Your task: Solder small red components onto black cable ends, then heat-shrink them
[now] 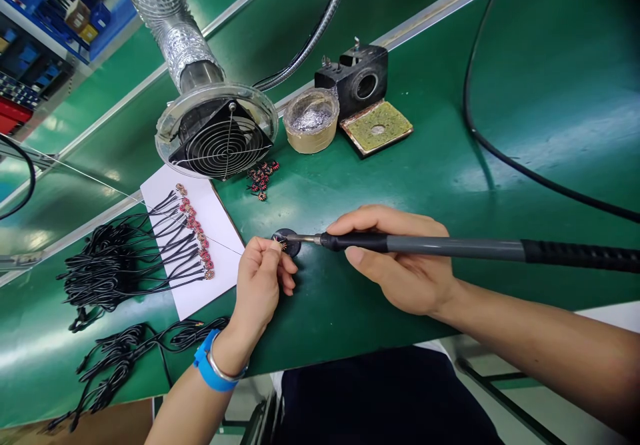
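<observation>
My right hand (405, 258) is wrapped round the grey and black handle of a soldering iron (450, 248), pointing left. Its metal tip reaches a small wound coil (283, 244) at a round black disc (293, 248) on the bench. Close beside that tip, my left hand (260, 278) is closed in a pinch, fingertips at the coil. A thin solder wire (200, 232) runs in from the left to this hand. Whether the fingers also grip the coil is partly hidden.
A white board (220, 288) carries a row of coils (197, 228) joined to bundled black cables (105, 265). More cables (125, 358) lie nearer. Loose coils (261, 180) sit below a fume extractor (225, 138). Behind stand a solder-filled pot (311, 138), iron stand (367, 75) and sponge (375, 132).
</observation>
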`<state>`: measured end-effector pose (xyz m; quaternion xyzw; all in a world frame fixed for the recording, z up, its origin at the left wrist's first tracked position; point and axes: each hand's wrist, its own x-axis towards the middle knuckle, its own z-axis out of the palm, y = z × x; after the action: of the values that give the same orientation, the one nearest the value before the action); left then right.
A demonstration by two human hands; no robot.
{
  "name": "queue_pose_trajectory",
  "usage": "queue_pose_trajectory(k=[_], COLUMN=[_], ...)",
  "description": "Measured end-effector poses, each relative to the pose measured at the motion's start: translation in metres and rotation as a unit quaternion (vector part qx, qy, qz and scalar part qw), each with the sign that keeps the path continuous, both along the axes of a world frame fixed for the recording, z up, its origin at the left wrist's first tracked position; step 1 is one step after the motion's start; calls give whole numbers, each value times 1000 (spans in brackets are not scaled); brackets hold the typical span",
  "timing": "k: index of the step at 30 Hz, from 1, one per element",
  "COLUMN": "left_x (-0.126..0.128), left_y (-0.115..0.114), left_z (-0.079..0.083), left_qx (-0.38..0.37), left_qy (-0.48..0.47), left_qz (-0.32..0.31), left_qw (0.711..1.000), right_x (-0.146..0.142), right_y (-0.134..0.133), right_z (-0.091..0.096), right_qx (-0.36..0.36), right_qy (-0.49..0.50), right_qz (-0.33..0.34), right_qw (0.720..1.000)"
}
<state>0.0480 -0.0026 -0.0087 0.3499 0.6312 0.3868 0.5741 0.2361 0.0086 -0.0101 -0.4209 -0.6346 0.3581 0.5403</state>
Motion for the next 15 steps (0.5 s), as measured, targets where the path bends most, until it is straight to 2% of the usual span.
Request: queue_pose_trajectory(k=[10, 15], left_x=[0, -1], left_y=[0, 0], left_z=[0, -1], left_qx=[-2, 1], left_qy=[1, 4], left_qz=[3, 4], left_qw=[1000, 1000], right_x=[0, 7], right_y=[3, 23], right_z=[-3, -10], right_qx=[17, 44], right_qy=[-15, -24], right_qz=[-21, -95], right_qw=[1000, 994])
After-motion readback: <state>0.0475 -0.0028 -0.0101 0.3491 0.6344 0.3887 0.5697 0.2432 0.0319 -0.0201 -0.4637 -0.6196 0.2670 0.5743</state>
